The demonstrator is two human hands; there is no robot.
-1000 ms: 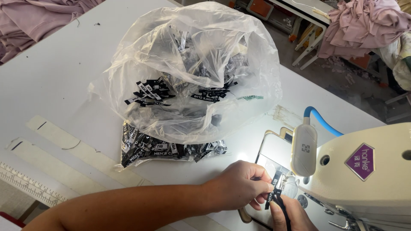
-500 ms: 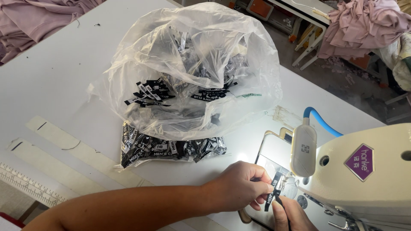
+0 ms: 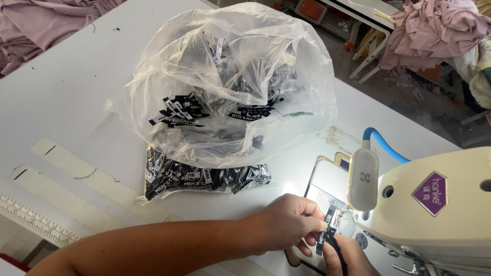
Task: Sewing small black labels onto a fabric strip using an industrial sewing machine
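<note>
Beside the sewing machine, the left hand and right hand pinch 1 black label. Behind them sits a clear bag of labels.

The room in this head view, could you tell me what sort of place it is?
Probably a garment sewing workshop: a sewing machine, a clear bag of black woven labels, and heaped pink fabric behind.

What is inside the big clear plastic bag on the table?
The clear plastic bag holds a heap of small black woven labels with white lettering; crumpled plastic hides the deeper ones.
</note>
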